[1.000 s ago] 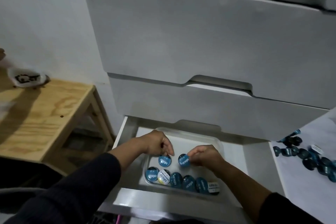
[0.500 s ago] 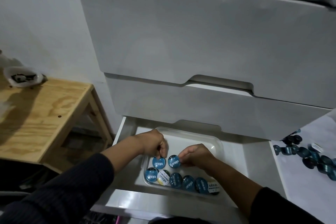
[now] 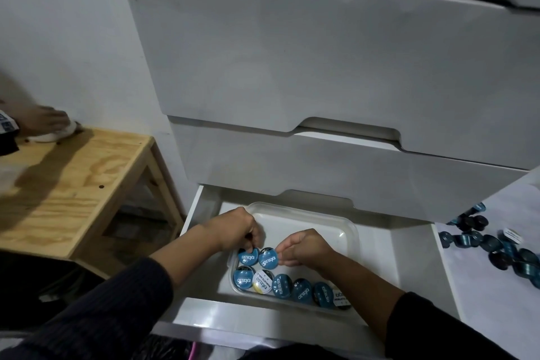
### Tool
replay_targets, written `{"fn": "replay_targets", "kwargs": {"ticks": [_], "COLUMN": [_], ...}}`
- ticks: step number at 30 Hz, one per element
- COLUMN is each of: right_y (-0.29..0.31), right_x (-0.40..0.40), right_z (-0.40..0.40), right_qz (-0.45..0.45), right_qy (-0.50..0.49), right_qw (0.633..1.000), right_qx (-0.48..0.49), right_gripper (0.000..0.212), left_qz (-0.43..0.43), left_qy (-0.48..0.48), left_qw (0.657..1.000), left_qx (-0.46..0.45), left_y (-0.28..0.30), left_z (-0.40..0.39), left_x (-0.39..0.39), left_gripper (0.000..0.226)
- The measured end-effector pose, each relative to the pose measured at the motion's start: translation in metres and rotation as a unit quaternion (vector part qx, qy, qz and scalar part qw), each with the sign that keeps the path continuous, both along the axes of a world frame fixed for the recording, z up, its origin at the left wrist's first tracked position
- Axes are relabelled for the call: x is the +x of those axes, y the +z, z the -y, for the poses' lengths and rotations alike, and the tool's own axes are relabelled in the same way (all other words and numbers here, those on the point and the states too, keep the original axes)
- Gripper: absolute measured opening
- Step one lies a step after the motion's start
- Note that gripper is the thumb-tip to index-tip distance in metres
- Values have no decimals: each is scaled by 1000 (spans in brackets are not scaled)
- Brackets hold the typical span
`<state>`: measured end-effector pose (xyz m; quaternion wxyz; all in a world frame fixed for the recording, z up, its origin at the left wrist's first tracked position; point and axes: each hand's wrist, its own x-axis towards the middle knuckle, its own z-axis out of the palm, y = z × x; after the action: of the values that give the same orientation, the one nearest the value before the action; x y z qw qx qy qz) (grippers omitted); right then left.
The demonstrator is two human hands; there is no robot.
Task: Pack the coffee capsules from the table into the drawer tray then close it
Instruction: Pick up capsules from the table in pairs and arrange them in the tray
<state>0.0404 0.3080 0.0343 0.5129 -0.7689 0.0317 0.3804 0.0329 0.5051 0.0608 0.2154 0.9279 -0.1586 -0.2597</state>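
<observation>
The bottom drawer of a white chest stands pulled out, with a clear plastic tray inside. Along the tray's near edge runs a row of several coffee capsules, mostly blue-lidded, one white-and-yellow. Behind that row, at the tray's left end, my left hand pinches one blue capsule and my right hand pinches another blue capsule beside it. Both capsules sit low in the tray, lids up. Several loose capsules lie on the white table at the right.
Two shut white drawers rise above the open one. A wooden side table stands at the left; another person's hand rests on a white object there. The tray's far half is bare.
Both hands have carried their capsules leftward and down, from the tray's middle to just behind the left end of the near row. At the far left, a hand has come onto the white object.
</observation>
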Motion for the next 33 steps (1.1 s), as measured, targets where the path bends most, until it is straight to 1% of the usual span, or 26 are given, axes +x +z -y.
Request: {"fn": "replay_targets", "kwargs": {"ticks": [5,10,11,13,15,17,19,21,22,24,25,27,28,31,32,33], "right_y": [4,9,9,11,16,23,26,30,32,35,31,18,15,20,27,35], "right_x": [-2,-5,-6,-9,-13,-21,-28,-36,-41,-50,-55,-60,-62,-68,-69,-70], "right_z": [-2,-1,-1,-1,-2,-5,-8,-8,-8,-8,-5,3,8,26,33,39], "right_qz": [-3,9,28,113,188,236,296,359,392,480,510,574,583,640,653,659], "right_qy": [10,9,14,53,96,128,174,204,203,170,146,126,134,127,119,106], "right_qw": [1000,1000,999,989,967,947,912,871,852,807,799,762,752,703,693,692], "right_qx": [-6,-14,-24,-83,-143,-178,-226,-266,-282,-298,-284,-270,-277,-283,-282,-275], "right_gripper": [7,10,10,13,25,35,42,44,43,39,38,36,35,33,33,34], "left_qz": [-6,-3,-2,8,29,63,89,117,133,163,173,183,187,199,205,209], "left_qy": [0,18,23,35,59,90,137,184,204,240,259,290,302,325,328,330], "left_qw": [1000,999,999,999,996,990,982,972,966,953,946,936,932,923,921,920], "left_qx": [14,26,28,31,58,93,93,87,87,87,85,77,72,56,48,40], "left_y": [4,3,3,5,10,16,21,26,27,27,27,29,30,38,43,46], "left_z": [1,1,0,0,2,6,12,22,27,39,45,55,59,74,81,88], "left_x": [-4,-9,-10,-15,-22,-31,-43,-56,-62,-73,-79,-89,-93,-104,-107,-109], "left_gripper": [20,20,19,18,20,29,36,42,44,45,45,47,49,53,52,52]}}
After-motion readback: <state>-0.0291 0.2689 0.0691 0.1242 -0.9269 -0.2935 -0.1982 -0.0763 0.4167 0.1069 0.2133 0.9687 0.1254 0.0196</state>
